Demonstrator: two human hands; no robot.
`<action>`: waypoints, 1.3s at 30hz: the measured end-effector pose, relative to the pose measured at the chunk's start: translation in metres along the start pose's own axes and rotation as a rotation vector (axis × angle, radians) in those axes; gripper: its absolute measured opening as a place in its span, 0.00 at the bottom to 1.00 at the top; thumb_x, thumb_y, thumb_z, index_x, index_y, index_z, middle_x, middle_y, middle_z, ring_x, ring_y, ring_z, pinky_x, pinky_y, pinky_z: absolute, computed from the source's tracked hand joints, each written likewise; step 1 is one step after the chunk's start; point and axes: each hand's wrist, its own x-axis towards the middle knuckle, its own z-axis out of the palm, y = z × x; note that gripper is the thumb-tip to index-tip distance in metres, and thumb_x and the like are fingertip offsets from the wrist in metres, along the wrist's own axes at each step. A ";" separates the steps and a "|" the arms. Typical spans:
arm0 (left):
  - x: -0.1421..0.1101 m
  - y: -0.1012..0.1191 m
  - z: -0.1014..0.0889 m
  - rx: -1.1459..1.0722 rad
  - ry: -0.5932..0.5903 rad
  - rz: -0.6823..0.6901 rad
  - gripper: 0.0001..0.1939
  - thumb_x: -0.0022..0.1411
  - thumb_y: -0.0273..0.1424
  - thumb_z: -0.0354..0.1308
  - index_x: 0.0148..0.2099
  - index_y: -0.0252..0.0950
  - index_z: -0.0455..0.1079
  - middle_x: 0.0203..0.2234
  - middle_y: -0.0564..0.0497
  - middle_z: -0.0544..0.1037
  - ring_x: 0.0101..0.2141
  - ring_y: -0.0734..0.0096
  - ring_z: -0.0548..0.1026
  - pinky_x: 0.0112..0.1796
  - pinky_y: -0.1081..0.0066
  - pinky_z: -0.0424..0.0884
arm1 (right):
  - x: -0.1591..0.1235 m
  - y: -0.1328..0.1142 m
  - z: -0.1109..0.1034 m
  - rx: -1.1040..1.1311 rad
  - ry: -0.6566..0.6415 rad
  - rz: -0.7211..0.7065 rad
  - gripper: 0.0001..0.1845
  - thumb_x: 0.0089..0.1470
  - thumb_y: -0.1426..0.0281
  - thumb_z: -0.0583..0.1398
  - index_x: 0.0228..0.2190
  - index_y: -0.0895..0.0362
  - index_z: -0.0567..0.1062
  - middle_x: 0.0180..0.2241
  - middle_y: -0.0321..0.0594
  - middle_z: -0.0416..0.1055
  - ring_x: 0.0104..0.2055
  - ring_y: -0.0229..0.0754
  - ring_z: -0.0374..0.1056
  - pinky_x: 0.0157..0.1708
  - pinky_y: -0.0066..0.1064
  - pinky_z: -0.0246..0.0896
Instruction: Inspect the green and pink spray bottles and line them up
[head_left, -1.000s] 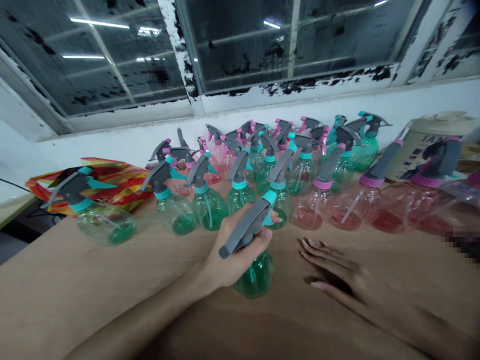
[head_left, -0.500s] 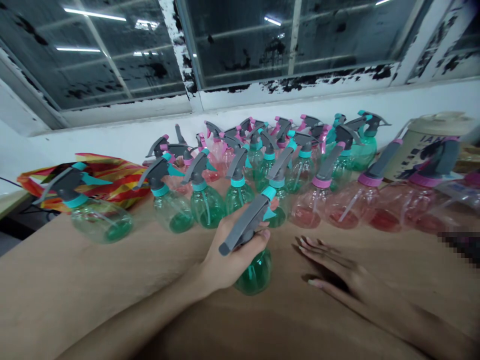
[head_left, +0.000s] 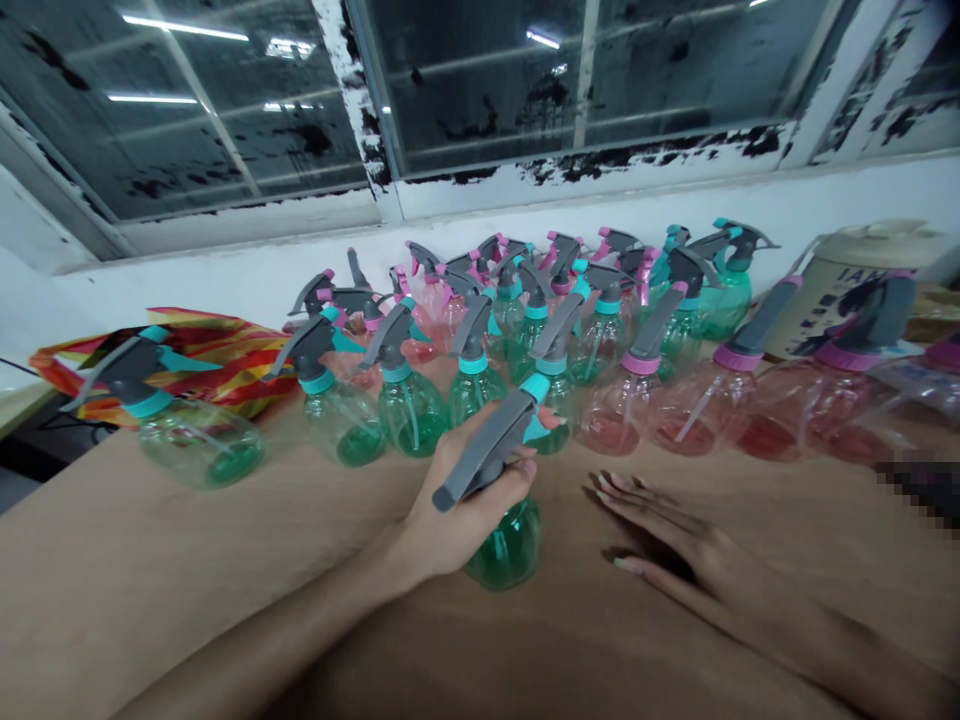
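Note:
My left hand (head_left: 469,500) is wrapped round the neck of a green spray bottle (head_left: 506,550) with a grey and turquoise trigger head. The bottle is upright at the table's middle, its head pointing away to the right; I cannot tell whether its base touches the table. Flat on the wooden table (head_left: 300,560), to the right of that bottle, rests my right hand (head_left: 675,540), fingers stretched out and holding nothing. Just beyond both hands stands a row of green spray bottles (head_left: 416,415) and pink spray bottles (head_left: 611,415).
Several more spray bottles crowd behind, up to the white wall below a window (head_left: 480,90). One green bottle (head_left: 199,440) stands apart at left, before a red and yellow bag (head_left: 247,340). A beige printed container (head_left: 825,275) is at the back right.
Almost nothing differs; the view has shifted very slightly. My left hand keeps its grip on the green spray bottle, and my right hand stays flat on the table.

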 end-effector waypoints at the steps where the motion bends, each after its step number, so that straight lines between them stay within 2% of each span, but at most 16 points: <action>1: 0.000 0.000 0.000 0.000 -0.006 0.003 0.09 0.56 0.30 0.53 0.41 0.39 0.68 0.24 0.54 0.74 0.26 0.70 0.72 0.31 0.70 0.71 | 0.000 0.000 0.000 0.013 -0.001 0.005 0.31 0.58 0.61 0.54 0.61 0.48 0.51 0.61 0.36 0.54 0.62 0.45 0.49 0.59 0.45 0.51; 5: 0.001 0.000 -0.004 0.031 -0.055 0.012 0.08 0.58 0.32 0.54 0.41 0.40 0.68 0.22 0.55 0.73 0.25 0.70 0.72 0.31 0.70 0.71 | 0.000 -0.001 -0.001 0.041 0.016 0.019 0.32 0.57 0.61 0.54 0.61 0.46 0.51 0.61 0.35 0.55 0.62 0.46 0.50 0.59 0.45 0.51; 12: 0.002 0.002 -0.007 0.077 -0.040 0.129 0.04 0.58 0.30 0.53 0.35 0.38 0.68 0.32 0.51 0.75 0.33 0.69 0.74 0.36 0.72 0.71 | 0.000 0.000 0.000 0.007 0.020 0.006 0.32 0.58 0.60 0.54 0.61 0.46 0.50 0.61 0.34 0.54 0.62 0.46 0.50 0.59 0.45 0.51; 14: 0.002 0.001 -0.007 0.107 -0.039 0.125 0.06 0.58 0.30 0.52 0.37 0.38 0.69 0.28 0.52 0.74 0.29 0.70 0.73 0.33 0.72 0.71 | 0.000 0.000 0.000 -0.009 0.009 0.012 0.32 0.58 0.60 0.53 0.61 0.47 0.50 0.61 0.35 0.54 0.62 0.46 0.49 0.59 0.45 0.50; 17: 0.002 -0.001 -0.006 0.164 -0.039 0.131 0.12 0.58 0.31 0.51 0.45 0.39 0.69 0.19 0.57 0.68 0.19 0.73 0.66 0.23 0.72 0.68 | -0.001 0.000 0.000 -0.024 -0.015 0.009 0.32 0.59 0.60 0.52 0.61 0.48 0.50 0.62 0.36 0.53 0.63 0.46 0.48 0.59 0.45 0.50; 21: 0.003 -0.003 -0.003 0.190 0.006 0.174 0.18 0.54 0.33 0.54 0.48 0.38 0.66 0.21 0.56 0.69 0.19 0.73 0.64 0.23 0.70 0.67 | -0.001 0.000 -0.001 -0.032 -0.026 0.024 0.32 0.59 0.59 0.52 0.62 0.47 0.49 0.62 0.36 0.52 0.63 0.46 0.48 0.59 0.45 0.50; 25: 0.000 -0.003 -0.001 0.181 0.024 0.052 0.19 0.53 0.34 0.57 0.48 0.39 0.63 0.16 0.60 0.65 0.17 0.72 0.65 0.20 0.72 0.64 | -0.001 0.000 0.001 -0.016 -0.001 0.012 0.32 0.59 0.60 0.52 0.62 0.47 0.49 0.62 0.36 0.53 0.63 0.45 0.48 0.59 0.45 0.50; 27: -0.003 -0.004 -0.001 0.207 0.028 0.042 0.20 0.54 0.36 0.59 0.48 0.40 0.62 0.19 0.58 0.68 0.20 0.70 0.68 0.23 0.71 0.65 | -0.001 0.000 0.001 -0.009 0.013 0.003 0.32 0.59 0.60 0.52 0.61 0.47 0.49 0.62 0.36 0.54 0.62 0.45 0.49 0.59 0.45 0.50; 31: -0.016 -0.014 -0.004 0.288 0.096 0.058 0.20 0.53 0.38 0.61 0.47 0.39 0.62 0.34 0.50 0.76 0.33 0.62 0.74 0.33 0.65 0.70 | -0.001 -0.001 0.003 -0.019 0.036 0.004 0.31 0.59 0.60 0.52 0.61 0.48 0.51 0.61 0.36 0.54 0.62 0.45 0.50 0.59 0.44 0.50; 34: -0.030 -0.021 -0.010 0.261 0.088 0.068 0.15 0.59 0.36 0.57 0.47 0.38 0.64 0.40 0.48 0.76 0.42 0.61 0.74 0.40 0.64 0.70 | -0.002 -0.001 0.008 -0.049 0.058 -0.006 0.30 0.59 0.60 0.52 0.61 0.49 0.53 0.61 0.36 0.55 0.62 0.46 0.50 0.59 0.44 0.49; 37: -0.044 -0.021 -0.024 0.276 0.055 0.075 0.12 0.62 0.34 0.55 0.48 0.39 0.67 0.43 0.50 0.76 0.45 0.63 0.73 0.46 0.63 0.68 | -0.001 -0.003 0.015 -0.089 0.088 -0.031 0.29 0.59 0.60 0.51 0.61 0.50 0.54 0.61 0.37 0.55 0.62 0.46 0.50 0.60 0.46 0.48; 39: -0.055 -0.019 -0.039 0.320 0.073 0.057 0.12 0.61 0.35 0.56 0.47 0.40 0.68 0.41 0.51 0.77 0.44 0.63 0.74 0.45 0.63 0.69 | 0.002 -0.007 0.019 -0.107 0.093 -0.032 0.29 0.59 0.60 0.51 0.61 0.50 0.54 0.61 0.38 0.55 0.63 0.47 0.49 0.60 0.47 0.48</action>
